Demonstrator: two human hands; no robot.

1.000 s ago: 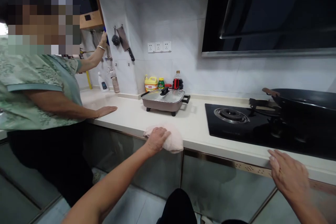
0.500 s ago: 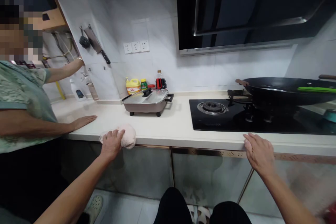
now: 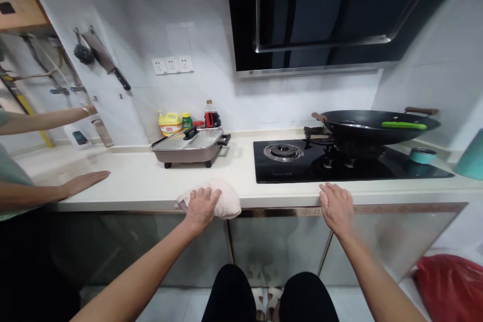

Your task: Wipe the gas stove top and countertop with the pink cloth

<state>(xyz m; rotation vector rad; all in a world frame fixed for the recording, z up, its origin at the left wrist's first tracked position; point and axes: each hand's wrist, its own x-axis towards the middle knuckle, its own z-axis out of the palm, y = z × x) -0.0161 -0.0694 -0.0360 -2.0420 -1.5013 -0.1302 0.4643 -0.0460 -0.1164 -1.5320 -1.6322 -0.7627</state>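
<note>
A pale pink cloth (image 3: pixel 228 201) lies bunched over the front edge of the white countertop (image 3: pixel 143 181), part of it hanging down. My left hand (image 3: pixel 201 210) is closed on it from above, fingers bent over the folds. Further right, my right hand (image 3: pixel 337 207) rests on the counter edge just in front of the black gas stove (image 3: pixel 279 173). Its fingers lie stretched out, and it holds nothing. Behind the cloth stands a brown electric pan (image 3: pixel 184 155) with a glass lid.
A large wok (image 3: pixel 362 133) with a green-handled utensil (image 3: pixel 403 125) sits on the stove beside a teal bowl (image 3: pixel 422 156). Bottles (image 3: pixel 169 125) line the wall. At left, another person's hand (image 3: pixel 85 183) lies on the counter. A range hood (image 3: pixel 320 15) hangs above.
My left hand has slid the cloth rightward along the counter edge. The view has turned right, bringing the bowl and a red bag into sight. My right hand still rests at the edge.
</note>
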